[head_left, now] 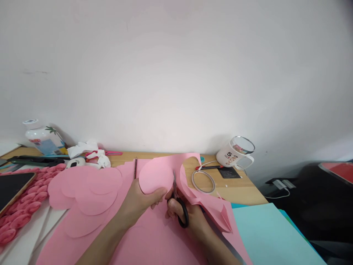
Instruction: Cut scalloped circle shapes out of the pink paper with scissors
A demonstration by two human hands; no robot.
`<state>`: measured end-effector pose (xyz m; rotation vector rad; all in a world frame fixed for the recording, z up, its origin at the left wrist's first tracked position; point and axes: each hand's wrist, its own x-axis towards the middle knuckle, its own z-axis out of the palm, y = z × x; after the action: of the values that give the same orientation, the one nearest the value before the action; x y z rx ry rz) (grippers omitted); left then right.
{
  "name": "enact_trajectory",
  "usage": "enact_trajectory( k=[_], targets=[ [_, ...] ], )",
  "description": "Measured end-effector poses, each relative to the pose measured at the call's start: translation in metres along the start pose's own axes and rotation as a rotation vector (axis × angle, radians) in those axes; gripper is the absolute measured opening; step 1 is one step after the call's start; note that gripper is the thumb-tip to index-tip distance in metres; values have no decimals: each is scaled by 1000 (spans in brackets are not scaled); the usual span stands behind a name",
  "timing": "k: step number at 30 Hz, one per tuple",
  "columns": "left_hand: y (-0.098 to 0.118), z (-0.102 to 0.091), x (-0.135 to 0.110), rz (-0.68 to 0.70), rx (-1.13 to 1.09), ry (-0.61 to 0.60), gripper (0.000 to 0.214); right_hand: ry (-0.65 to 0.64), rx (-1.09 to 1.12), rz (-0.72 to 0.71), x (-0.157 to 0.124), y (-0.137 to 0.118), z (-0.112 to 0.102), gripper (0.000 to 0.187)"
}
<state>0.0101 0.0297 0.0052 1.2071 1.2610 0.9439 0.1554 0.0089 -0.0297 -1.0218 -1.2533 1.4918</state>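
Pink sheets: nearest us, spread beneath both hands, how many we cannot tell; a dipping blade tip could nick the topmost.
Pink offcut: one piece that we can make out, curled to the right of the blades; it could snag our knuckles and pull the cut off line.
Left hand: one, pinching the held circle by its near edge, thumb on top; too slack and the paper could twist, too firm and it could crease.
Right hand: one, fingers wrapped about the black handles of the scissors; a sharp turn of our wrist could leave a notched rim.
Held circle: mid-scene, between our hands, above the sheets; one outline, though layers may hide behind it.
Scissors: one pair, blades beside the circle's right rim; our left fingertips are near, so a hasty snip could catch skin.
Pale blue sheet: one on top, near right.
Pink mat: one, left.
Loose rounds: at least five, left, overlapping too much for us to count exactly.
Bottle: one, far left.
Mug: one, far right.
Ring: one, right.
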Motion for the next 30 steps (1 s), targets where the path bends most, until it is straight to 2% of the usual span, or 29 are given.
enact_trajectory(
  k=[4, 8, 13, 17, 20, 30],
  targets=[
    [2, 1, -1, 10, -10, 4, 21, -13, -15, -23, 0, 0, 0, 9],
    [0, 1, 0, 12, 0, 6, 21, -34, -52, -43, 1, 1, -1, 16],
    [-4, 0, 1, 40, 3, -4, 23, -49, 26, -52, 1, 4, 0, 10],
    [-7, -1, 2, 51, -7, -5, 26, -55, 8, -43, 1, 2, 0, 22],
    [-10, -2, 2, 71, 2, -23, 30, -52, 4, -44, 2, 1, 0, 25],
    [-19, -5, 5, 105, -29, -44, 34, -20, 62, -1, 2, 9, 0, 6]
  ],
)
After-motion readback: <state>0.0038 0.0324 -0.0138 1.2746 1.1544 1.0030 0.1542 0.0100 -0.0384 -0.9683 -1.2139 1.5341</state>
